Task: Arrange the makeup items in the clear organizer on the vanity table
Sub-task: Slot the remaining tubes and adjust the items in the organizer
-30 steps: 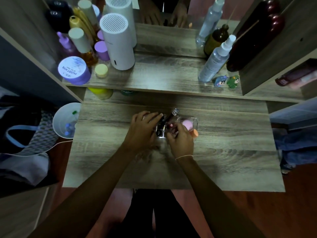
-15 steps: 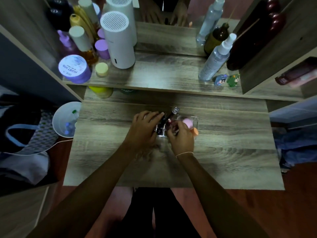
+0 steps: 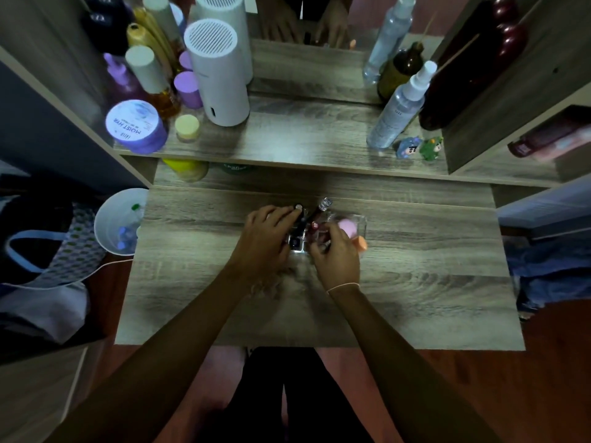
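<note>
1. The left hand lies curled over the left end of the clear organizer, fingertips on a dark tube.
2. The organizer sits mid-table, holding upright tubes.
3. The right hand is curled at the organizer's near edge; whether it grips anything I cannot tell.
4. A pink sponge sits in the right compartment.

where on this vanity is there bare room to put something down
The lower tabletop is bare right of the clear organizer and left of the left hand, out to both edges. The upper shelf's middle is bare between the white cylinder and the spray bottle. The shelf's left end is crowded with bottles and jars.
</note>
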`<state>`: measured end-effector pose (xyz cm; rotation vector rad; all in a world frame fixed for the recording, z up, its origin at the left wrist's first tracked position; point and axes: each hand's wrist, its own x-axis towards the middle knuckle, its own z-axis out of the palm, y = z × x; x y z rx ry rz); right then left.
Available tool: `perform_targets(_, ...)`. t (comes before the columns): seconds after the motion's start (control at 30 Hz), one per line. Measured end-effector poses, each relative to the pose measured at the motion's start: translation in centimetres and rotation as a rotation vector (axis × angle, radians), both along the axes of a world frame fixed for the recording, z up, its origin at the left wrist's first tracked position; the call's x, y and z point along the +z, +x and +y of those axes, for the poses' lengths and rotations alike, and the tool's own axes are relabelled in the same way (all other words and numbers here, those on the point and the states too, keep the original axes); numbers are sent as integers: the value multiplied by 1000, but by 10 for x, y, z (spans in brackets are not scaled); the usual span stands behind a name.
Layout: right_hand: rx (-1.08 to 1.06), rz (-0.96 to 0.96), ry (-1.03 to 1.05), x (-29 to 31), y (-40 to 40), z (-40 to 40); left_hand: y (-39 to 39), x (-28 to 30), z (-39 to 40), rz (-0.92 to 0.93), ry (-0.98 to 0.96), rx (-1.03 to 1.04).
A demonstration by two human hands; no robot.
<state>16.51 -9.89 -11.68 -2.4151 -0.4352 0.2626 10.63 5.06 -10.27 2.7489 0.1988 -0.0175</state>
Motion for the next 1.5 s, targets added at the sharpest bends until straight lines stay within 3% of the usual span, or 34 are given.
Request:
perform_targets(0.47,-103,-75,144,15,-3,-4,-5,2,0,-49,-73,59)
perform_targets(0.67,-184,-85,258,41,26,4,-8,3,4,-129,-188,159)
perform_targets(0.83,51,107,50,44,57,8,-17,2,3,-145,-206,234)
perform_targets(1.0,183,123,-22,35,61,10,-31,-6,1,-79,-95,224)
perform_targets(1.5,204,89,12,34,60,11,-60,-30,-8,76,-191,296)
